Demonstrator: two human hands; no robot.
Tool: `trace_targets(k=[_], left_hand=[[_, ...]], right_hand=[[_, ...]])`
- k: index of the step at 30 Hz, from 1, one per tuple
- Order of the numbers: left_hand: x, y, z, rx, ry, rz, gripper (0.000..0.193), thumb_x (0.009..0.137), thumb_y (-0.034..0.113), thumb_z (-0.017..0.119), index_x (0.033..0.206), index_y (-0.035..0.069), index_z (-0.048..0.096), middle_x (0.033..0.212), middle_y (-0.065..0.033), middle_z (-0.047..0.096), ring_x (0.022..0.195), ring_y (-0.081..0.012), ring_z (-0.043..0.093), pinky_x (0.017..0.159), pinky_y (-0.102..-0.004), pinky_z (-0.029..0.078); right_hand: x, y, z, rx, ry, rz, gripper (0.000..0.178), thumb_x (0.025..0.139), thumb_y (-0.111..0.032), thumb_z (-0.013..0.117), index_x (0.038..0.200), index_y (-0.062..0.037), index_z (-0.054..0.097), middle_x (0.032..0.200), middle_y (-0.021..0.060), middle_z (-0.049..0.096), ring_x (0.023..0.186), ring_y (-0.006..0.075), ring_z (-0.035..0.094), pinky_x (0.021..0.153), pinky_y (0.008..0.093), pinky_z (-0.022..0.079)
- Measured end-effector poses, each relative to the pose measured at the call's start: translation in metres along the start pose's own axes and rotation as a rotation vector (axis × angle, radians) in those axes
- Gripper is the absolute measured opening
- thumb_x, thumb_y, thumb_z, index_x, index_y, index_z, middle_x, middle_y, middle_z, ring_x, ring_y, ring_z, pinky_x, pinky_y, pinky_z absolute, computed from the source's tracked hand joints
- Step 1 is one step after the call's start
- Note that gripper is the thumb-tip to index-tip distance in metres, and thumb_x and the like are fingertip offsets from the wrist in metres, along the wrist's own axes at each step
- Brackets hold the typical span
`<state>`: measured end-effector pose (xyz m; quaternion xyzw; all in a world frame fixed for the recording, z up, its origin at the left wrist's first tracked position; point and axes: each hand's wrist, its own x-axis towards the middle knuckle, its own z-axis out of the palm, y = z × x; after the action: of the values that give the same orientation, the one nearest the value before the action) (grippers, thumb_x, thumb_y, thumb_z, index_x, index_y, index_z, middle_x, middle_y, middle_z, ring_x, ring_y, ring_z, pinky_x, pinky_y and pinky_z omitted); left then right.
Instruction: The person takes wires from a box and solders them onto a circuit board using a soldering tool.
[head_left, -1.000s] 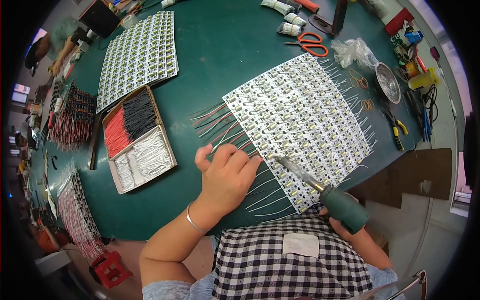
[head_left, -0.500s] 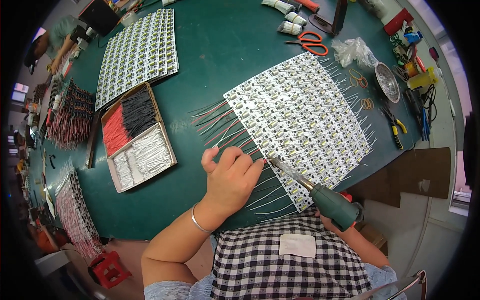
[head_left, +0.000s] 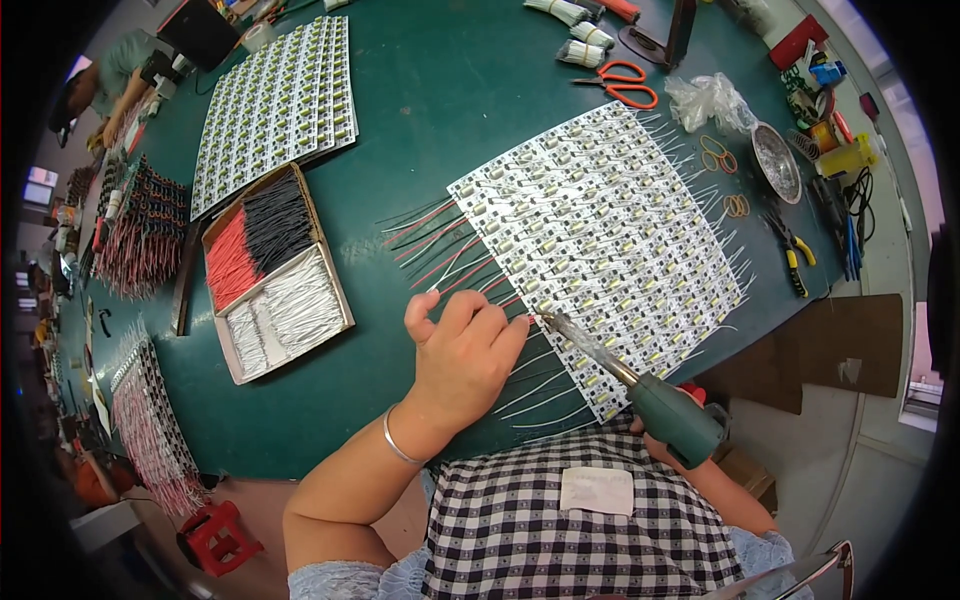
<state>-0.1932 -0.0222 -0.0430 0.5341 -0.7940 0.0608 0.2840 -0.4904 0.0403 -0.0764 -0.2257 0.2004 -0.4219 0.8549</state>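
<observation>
A white sheet of small circuit boards [head_left: 600, 220] lies before me, with red, black and white wires sticking out along its left edge and white ones along its right. My left hand [head_left: 462, 350] is closed at the left edge, fingertips pinching a thin wire [head_left: 532, 319] that looks red and is mostly hidden. A green soldering gun [head_left: 680, 420] is in my right hand [head_left: 655, 440], which its body largely covers. The gun's metal tip [head_left: 552, 318] reaches the board edge right beside my left fingertips.
Left stands a cardboard box [head_left: 345, 318] of red, black and white wires, with another board sheet [head_left: 280, 110] behind. Red-handled scissors [head_left: 625, 84], a plastic bag [head_left: 710, 103], a metal dish [head_left: 775, 165] and yellow-black pliers [head_left: 795, 258] lie at right. A person [head_left: 120, 85] sits far left.
The soldering gun's body has dipped slightly toward me, its tip staying close to my left fingertips. My left hand has hardly moved.
</observation>
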Motion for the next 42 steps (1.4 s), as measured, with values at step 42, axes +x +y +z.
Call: trace_targets(k=[42], left_hand=[[0.001,0.002,0.002,0.042,0.012,0.026,0.013,0.067,0.011,0.067,0.076,0.020,0.065,0.068,0.0074,0.048,0.078,-0.0116,0.051,0.088,-0.0426,0.022]], right_hand=[[-0.002,-0.024,0.051,-1.506,0.291,-0.200,0.027,0.081,-0.008,0.062,0.106,0.0007,0.058,0.096,0.0093,0.063,0.083,0.0202,0.062,0.073,0.0278,0.050]])
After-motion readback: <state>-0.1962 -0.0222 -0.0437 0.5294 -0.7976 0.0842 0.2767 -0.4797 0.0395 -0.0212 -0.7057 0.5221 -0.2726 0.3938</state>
